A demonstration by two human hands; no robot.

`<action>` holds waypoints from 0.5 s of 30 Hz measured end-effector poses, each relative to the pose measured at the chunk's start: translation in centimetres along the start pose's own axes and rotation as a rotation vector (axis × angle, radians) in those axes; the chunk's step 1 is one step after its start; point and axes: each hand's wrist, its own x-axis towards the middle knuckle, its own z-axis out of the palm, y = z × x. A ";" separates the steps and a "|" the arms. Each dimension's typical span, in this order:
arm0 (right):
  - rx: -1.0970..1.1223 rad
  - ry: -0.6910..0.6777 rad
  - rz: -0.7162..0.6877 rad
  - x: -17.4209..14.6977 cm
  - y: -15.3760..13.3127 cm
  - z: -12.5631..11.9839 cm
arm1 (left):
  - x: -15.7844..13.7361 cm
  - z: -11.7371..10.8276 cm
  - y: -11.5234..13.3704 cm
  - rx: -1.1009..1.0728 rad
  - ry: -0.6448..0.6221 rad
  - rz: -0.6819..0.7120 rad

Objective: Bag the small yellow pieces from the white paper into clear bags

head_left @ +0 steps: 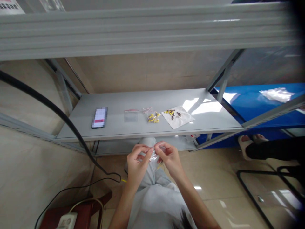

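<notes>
In front of my lap, just below the shelf's front edge, my left hand [138, 160] and my right hand [169, 158] are closed, pinching a small clear plastic bag [153, 156] between them by its upper edge. Beyond them on the grey shelf [114, 128] lies a flat clear zip bag [131, 116] with a red seal line. To its right, another zip bag [148, 111] lies beside and around several yellow-and-dark capsules [153, 119]. Farther right, a white paper sheet [182, 121] carries loose yellow pieces [168, 112] and dark pieces [176, 114].
A phone [99, 117] lies at the shelf's left. A thick black cable [69, 122] crosses the left side. A grey beam [152, 30] spans overhead. At right are a blue table [252, 105], another person's feet [247, 141] and a black metal frame [252, 194].
</notes>
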 end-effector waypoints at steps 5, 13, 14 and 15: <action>0.005 0.005 -0.045 -0.1 0.1 0.1 | -0.3 0.4 0.7 0.090 0.021 0.094; -0.047 -0.098 -0.029 0.0 -0.4 -1.0 | 0.4 -0.7 0.0 -0.010 -0.040 0.017; -0.047 -0.093 -0.032 0.1 -0.3 -1.1 | 0.5 -1.0 -0.1 -0.011 -0.050 0.017; -0.050 -0.081 -0.034 0.1 -0.3 -1.2 | 0.6 -1.2 -0.1 0.003 -0.057 0.028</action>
